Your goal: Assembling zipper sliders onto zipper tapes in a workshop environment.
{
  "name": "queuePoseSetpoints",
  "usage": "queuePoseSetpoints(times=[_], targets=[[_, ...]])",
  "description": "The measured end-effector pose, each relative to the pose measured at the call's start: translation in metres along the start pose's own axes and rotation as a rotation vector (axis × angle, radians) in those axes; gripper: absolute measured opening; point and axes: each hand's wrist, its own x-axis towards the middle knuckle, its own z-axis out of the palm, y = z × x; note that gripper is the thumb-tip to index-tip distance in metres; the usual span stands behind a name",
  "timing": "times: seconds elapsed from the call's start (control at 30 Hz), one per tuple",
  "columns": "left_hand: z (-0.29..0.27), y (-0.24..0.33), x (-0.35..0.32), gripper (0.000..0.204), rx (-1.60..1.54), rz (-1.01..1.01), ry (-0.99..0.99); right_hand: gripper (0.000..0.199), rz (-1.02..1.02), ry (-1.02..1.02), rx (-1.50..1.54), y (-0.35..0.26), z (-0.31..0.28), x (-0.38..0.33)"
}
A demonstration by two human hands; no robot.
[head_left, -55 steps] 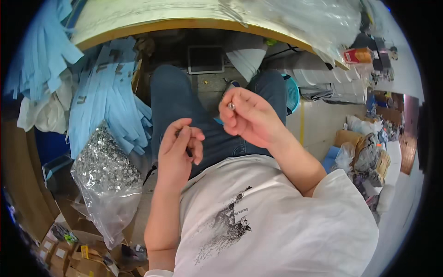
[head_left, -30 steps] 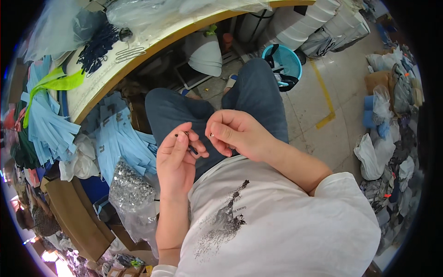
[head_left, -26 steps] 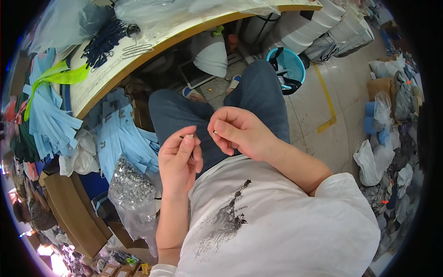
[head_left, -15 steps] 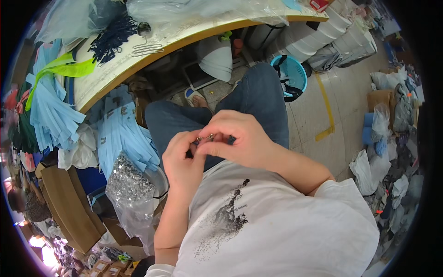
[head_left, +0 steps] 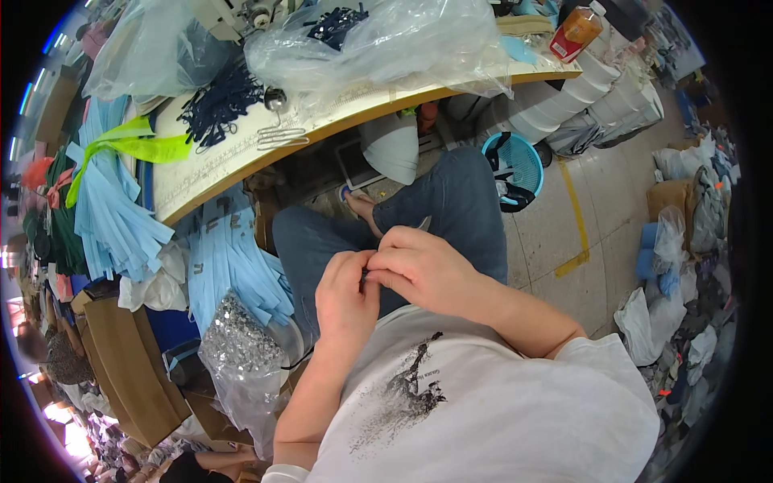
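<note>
In front of my lap my two hands meet, fingertips pinched together. My left hand (head_left: 346,294) is closed, its thumb and fingers on a small dark metal piece (head_left: 365,275) that my fingers mostly hide. My right hand (head_left: 425,270) pinches at the same piece from the other side. Above the right knuckles a pointed grey metal tip (head_left: 425,224) sticks out; the rest of it is hidden by the hand. To the left of my left forearm stands a clear plastic bag (head_left: 237,342) full of small shiny silver pieces.
A curved white worktable (head_left: 209,173) spans the top, with dark blue strips (head_left: 221,109), bent wire (head_left: 282,138), plastic sheeting and a drink bottle (head_left: 576,34). Light blue strips (head_left: 233,249) hang at left above a cardboard box (head_left: 129,370). A turquoise basket (head_left: 523,165) stands on the floor.
My fingers have drawn closer together around the small metal piece, which now shows less. A pointed metal tip has come into view above my right hand. The whole view has shifted slightly.
</note>
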Motion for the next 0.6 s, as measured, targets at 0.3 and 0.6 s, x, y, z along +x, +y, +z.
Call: queuePoseSetpoints(times=[0.3, 0.6], targets=[[-0.006, -0.025, 0.022, 0.011, -0.854, -0.554, -0.446, 0.008, 0.188, 0.097, 0.190, 0.017, -0.027, 0.017], [-0.014, -0.023, 0.027, 0.011, -1.066, -0.489, -0.216, 0.016, 0.101, -0.007, 0.360, 0.026, -0.024, 0.032]])
